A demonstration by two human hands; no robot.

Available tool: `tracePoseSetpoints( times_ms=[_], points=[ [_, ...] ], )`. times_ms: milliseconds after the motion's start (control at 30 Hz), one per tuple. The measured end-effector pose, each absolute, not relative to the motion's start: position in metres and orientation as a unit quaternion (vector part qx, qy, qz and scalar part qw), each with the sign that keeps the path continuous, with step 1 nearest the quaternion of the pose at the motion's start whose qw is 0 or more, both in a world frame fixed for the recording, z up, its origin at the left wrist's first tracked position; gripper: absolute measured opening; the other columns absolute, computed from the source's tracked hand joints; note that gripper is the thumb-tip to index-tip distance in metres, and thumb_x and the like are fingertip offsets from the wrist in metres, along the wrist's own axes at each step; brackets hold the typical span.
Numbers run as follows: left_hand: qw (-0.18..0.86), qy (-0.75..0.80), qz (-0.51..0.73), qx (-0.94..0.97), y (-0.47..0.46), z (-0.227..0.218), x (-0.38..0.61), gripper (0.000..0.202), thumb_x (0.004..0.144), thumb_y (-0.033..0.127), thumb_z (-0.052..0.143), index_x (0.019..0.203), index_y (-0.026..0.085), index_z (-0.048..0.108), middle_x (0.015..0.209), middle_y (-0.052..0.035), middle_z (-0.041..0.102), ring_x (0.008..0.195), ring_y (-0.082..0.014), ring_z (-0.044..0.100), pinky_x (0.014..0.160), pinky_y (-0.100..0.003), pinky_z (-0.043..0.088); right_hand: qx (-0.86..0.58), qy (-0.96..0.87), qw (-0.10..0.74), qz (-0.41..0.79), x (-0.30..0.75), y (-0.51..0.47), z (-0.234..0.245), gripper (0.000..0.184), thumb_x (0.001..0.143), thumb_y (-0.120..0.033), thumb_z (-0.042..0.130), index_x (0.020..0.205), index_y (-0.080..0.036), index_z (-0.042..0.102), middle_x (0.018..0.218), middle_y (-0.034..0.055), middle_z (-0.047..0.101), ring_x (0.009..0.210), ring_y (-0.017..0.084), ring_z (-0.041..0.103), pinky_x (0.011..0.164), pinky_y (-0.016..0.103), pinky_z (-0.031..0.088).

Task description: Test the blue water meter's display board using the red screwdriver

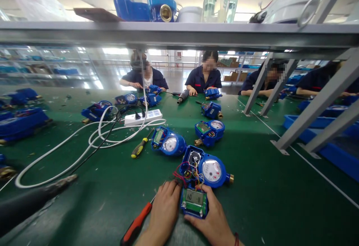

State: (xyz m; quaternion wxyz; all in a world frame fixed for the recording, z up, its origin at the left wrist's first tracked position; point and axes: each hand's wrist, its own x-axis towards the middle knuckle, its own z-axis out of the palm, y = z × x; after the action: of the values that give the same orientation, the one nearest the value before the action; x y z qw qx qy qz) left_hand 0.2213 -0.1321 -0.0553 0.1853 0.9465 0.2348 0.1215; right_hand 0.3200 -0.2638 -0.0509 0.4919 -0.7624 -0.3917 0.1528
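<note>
My right hand (213, 218) grips a small display module (194, 201), a green circuit board with a lit LCD in a blue frame, thumb and fingers at its edges. Red, white and yellow wires (199, 176) run from it into the open housing of a blue water meter (212, 170) lying just beyond. My left hand (166, 208) is beside the module's left edge, fingers together and curled down near the red wires. Its fingertips are partly hidden, so what they pinch cannot be made out. Beside that hand lies a red-and-black screwdriver (137, 223), its shaft partly behind the fingers.
More blue meters (169, 143) (209, 130) lie ahead, near a yellow-and-black screwdriver (139, 148). A white power strip (143, 118) with looped cables sits left of centre. A black tool (36, 201) juts in at left. Metal shelf legs (305, 107) and blue trays stand right; co-workers sit opposite.
</note>
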Motion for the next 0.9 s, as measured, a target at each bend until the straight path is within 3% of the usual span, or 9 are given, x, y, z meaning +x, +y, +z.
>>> tracePoseSetpoints(
  times_ms=[133,300,367,500,633,900],
  points=[
    [0.152,0.226,0.077,0.959,-0.1368,-0.0559,0.2223,0.030,0.082,0.003,0.036,0.098,0.014,0.059,0.106,-0.0103,0.057,0.099,-0.0232,0.049,0.087,-0.039,0.041,-0.765,-0.402,0.482,0.146,0.3194,-0.2648,-0.0508,0.059,0.056,-0.025,0.077,0.105,-0.018,0.046,0.102,0.0078,0.063,0.095,0.025,0.061,0.084,0.036,0.050],
    [0.121,0.241,0.069,0.960,-0.1372,-0.0571,0.2205,0.029,0.083,0.004,0.035,0.096,0.014,0.059,0.098,-0.0099,0.057,0.091,-0.0240,0.051,0.080,-0.039,0.044,-0.792,-0.413,0.442,0.077,0.3195,-0.2663,-0.0578,0.061,0.055,-0.026,0.076,0.108,-0.018,0.045,0.103,0.0096,0.064,0.094,0.027,0.063,0.082,0.036,0.052],
    [0.115,0.241,0.075,0.961,-0.1366,-0.0580,0.2196,0.033,0.083,0.005,0.033,0.106,0.013,0.056,0.102,-0.0116,0.056,0.093,-0.0247,0.050,0.083,-0.041,0.044,-0.801,-0.414,0.429,0.061,0.3202,-0.2662,-0.0594,0.062,0.055,-0.028,0.076,0.108,-0.017,0.045,0.103,0.0102,0.065,0.093,0.027,0.063,0.081,0.036,0.053],
    [0.113,0.202,0.074,0.970,-0.1356,-0.0602,0.2212,0.046,0.081,0.008,0.043,0.127,0.011,0.042,0.124,-0.0140,0.049,0.114,-0.0279,0.041,0.101,-0.047,0.031,-0.801,-0.427,0.416,0.051,0.3203,-0.2671,-0.0592,0.062,0.056,-0.032,0.075,0.108,-0.018,0.044,0.102,0.0102,0.066,0.092,0.027,0.064,0.079,0.036,0.054],
    [0.126,0.168,0.065,0.976,-0.1337,-0.0587,0.2245,0.035,0.083,0.010,0.046,0.117,0.016,0.052,0.121,-0.0093,0.053,0.111,-0.0246,0.046,0.098,-0.043,0.037,-0.804,-0.425,0.412,0.062,0.3177,-0.2694,-0.0585,0.064,0.055,-0.031,0.076,0.108,-0.019,0.043,0.102,0.0096,0.066,0.091,0.027,0.064,0.079,0.037,0.054],
    [0.169,0.163,0.082,0.968,-0.1350,-0.0542,0.2211,0.020,0.082,0.006,0.044,0.090,0.014,0.060,0.099,-0.0097,0.058,0.097,-0.0231,0.051,0.086,-0.038,0.045,-0.802,-0.419,0.418,0.081,0.3164,-0.2677,-0.0576,0.061,0.057,-0.026,0.070,0.110,-0.018,0.040,0.104,0.0102,0.064,0.093,0.027,0.063,0.080,0.039,0.053]
  ],
)
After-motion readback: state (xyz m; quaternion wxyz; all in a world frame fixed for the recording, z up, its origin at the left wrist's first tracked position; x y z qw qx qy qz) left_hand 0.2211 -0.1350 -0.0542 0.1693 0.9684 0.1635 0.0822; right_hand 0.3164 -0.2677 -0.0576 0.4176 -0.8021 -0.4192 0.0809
